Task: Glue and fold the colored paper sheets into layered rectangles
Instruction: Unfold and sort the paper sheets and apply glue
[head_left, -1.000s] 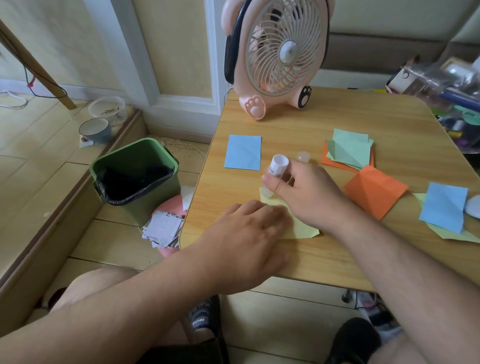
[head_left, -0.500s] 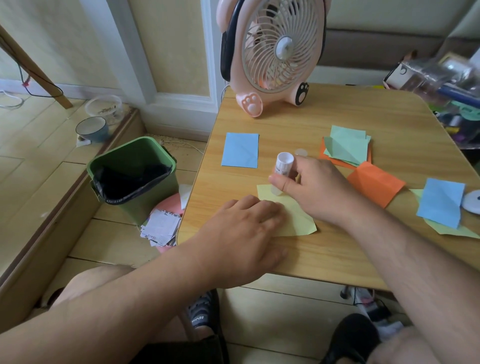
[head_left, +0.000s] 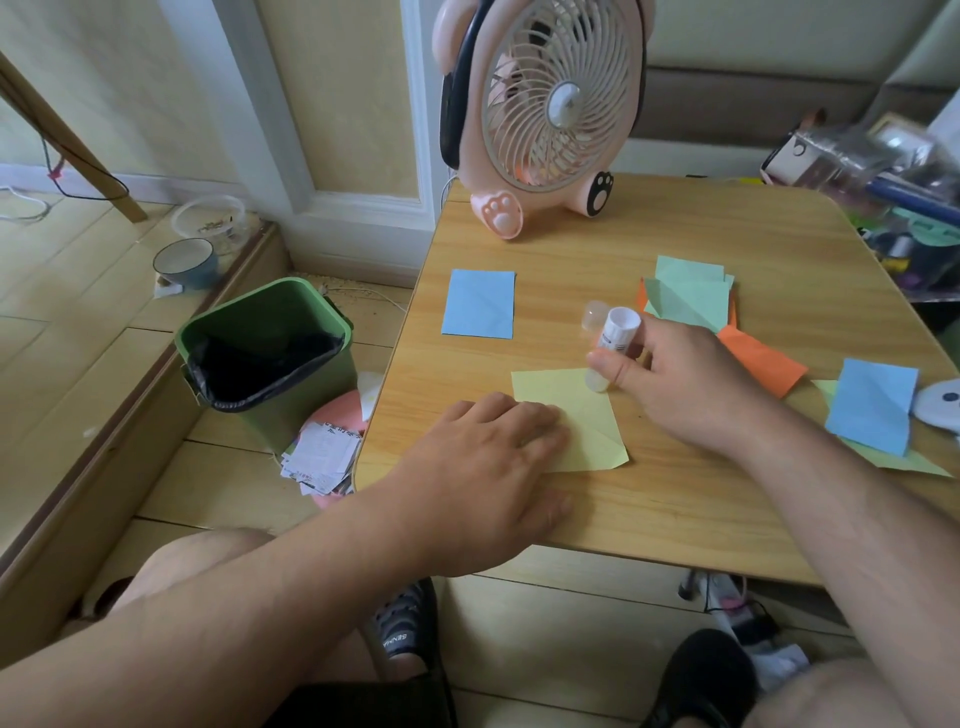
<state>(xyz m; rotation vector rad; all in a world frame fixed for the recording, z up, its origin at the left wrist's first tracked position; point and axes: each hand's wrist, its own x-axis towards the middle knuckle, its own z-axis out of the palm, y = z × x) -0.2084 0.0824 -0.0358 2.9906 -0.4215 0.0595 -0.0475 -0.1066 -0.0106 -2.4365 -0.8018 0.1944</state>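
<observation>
Sliding rightward along the far edge of the yellow sheet (head_left: 571, 415), the glue stick (head_left: 610, 348) is now standing at the sheet's upper right corner, where a second ago it was nearer the upper left one; more of the yellow paper is showing as a result. The right hand (head_left: 680, 389) is pinching the stick between thumb and curled fingers, holding it tip-down and slightly tilted so the glue end is meeting the paper, which suggests a line of glue is being laid along that edge. The left hand (head_left: 488, 457) is lying flat with its fingers together and straight, pressing on the sheet's lower left part, most likely to stop the thin paper dragging under the stick.

All this is happening at the centre of the frame, near the front of the wooden table (head_left: 675, 519). Just behind the stick, its clear cap (head_left: 592, 314) is sitting on the table. A folded blue rectangle (head_left: 480, 304) is lying above and left of the work, apparently already finished. Green sheets (head_left: 688, 299) over orange paper (head_left: 761, 361) are waiting right of centre, and another blue sheet (head_left: 872, 413) is lying on a pale green one at the right edge. A pink fan (head_left: 545, 114) is standing at the top of the frame.
</observation>
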